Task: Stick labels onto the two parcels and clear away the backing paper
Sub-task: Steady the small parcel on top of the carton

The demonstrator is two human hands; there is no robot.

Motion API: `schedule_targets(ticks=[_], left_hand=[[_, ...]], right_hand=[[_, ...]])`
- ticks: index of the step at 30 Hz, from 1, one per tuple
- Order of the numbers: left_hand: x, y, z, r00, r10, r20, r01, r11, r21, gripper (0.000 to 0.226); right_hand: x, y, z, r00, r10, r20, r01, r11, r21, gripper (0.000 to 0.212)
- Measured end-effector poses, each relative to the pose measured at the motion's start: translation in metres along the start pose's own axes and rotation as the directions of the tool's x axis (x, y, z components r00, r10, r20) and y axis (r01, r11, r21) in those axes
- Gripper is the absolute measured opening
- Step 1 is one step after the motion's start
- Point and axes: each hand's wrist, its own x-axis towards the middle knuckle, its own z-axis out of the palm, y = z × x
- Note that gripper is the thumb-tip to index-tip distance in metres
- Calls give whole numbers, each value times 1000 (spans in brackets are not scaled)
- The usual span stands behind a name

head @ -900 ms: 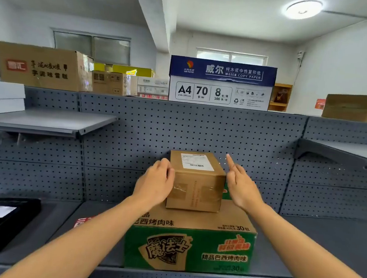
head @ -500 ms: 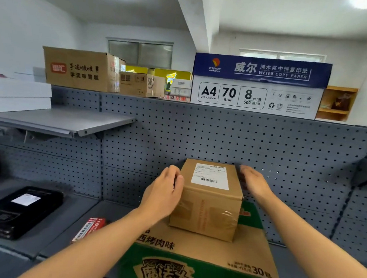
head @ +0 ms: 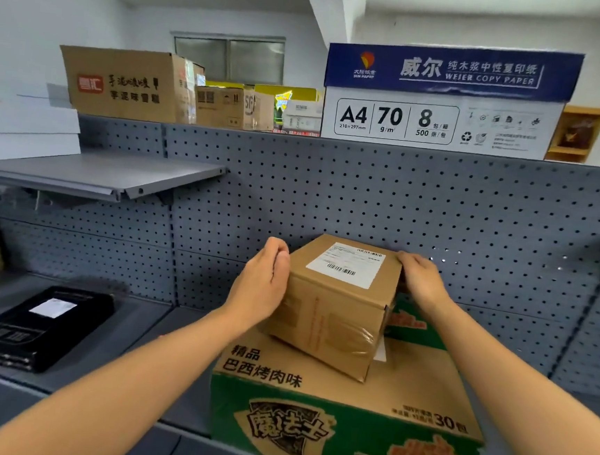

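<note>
A small brown cardboard parcel point(head: 334, 317) rests on a larger green and brown carton point(head: 344, 412) on the lower shelf. A white shipping label point(head: 347, 264) with barcodes is stuck on the parcel's top face. My left hand point(head: 262, 285) presses flat against the parcel's left side. My right hand point(head: 419, 277) grips its far right top corner. The parcel sits turned at an angle, with its near corner over the carton's top. A black flat parcel point(head: 34, 327) with a white label lies on the shelf at the lower left.
A grey pegboard wall point(head: 366, 200) stands right behind the parcel. A grey upper shelf point(head: 89, 174) juts out at the left. On top stand a copy paper box point(head: 444, 98) and several brown cartons point(head: 126, 83). White boxes point(head: 24, 130) lie on the left shelf.
My right hand went from pointing beside the parcel to gripping its far right corner. The parcel has turned at an angle between my hands. The camera has come closer and shifted left.
</note>
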Motion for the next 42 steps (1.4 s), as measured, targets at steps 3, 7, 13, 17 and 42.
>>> schedule_targets(ticks=[3, 7, 13, 17, 42], left_hand=[[5, -9, 0, 1000, 15, 15, -14, 998, -59, 26], [10, -20, 1, 999, 6, 36, -2, 994, -107, 30], [20, -24, 4, 992, -129, 2, 127, 978, -167, 41], [-3, -15, -2, 994, -109, -2, 104, 959, -265, 40], [-33, -30, -7, 936, -288, 202, 331, 916, -229, 38]], right_hand=[[-17, 0, -7, 998, 7, -59, -9, 1000, -26, 35], [-42, -3, -13, 990, -7, -140, -6, 996, -93, 33], [-81, -7, -17, 953, -30, -302, -27, 983, -182, 40], [-106, -7, -16, 939, -70, -336, -15, 969, -245, 45], [-176, 18, -13, 942, -287, -175, 222, 922, -318, 33]])
